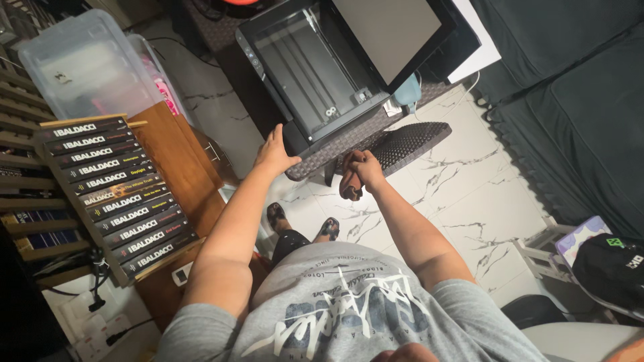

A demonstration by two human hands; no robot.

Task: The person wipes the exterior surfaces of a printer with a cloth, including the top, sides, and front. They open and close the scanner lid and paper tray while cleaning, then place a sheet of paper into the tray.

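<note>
My left hand [274,151] rests with spread fingers against the front corner of a black box-shaped machine [315,74] with a glass door, which stands on a dark wicker stand [349,142]. My right hand [365,167] grips a bunched brown cloth [349,179] just below the front edge of the wicker stand. A woven dark panel [412,141] hangs open beside that hand. Both my forearms reach forward over my grey printed shirt, and my feet in sandals [302,222] show on the marble floor below.
A wooden cabinet [176,154] with a row of dark paperback books [121,194] stands at the left. A clear plastic bin [84,64] sits behind it. A dark sofa [577,114] fills the right side. A black bag [614,268] lies on a small white rack at lower right.
</note>
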